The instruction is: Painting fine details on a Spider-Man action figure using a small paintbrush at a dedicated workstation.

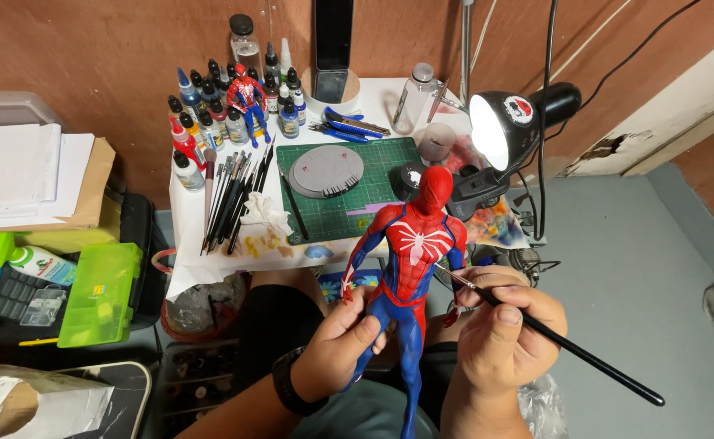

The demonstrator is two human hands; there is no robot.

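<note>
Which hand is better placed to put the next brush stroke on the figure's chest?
Right. The right hand holds the brush, with its tip at the figure, by the chest. The left hand grips the figure's legs, keeping it upright, so it is likely needed there.

My small white table [184,213] carries a green cutting mat [336,207], paint bottles [210,114], a row of brushes [235,199], and a crumpled tissue [263,215].

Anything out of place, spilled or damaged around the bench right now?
The wall trim right of the lamp is chipped and broken. Paint smears mark the white paper below the brushes, beside a crumpled tissue. The figure in the left hand looks intact; the right hand holds a paintbrush.
</note>
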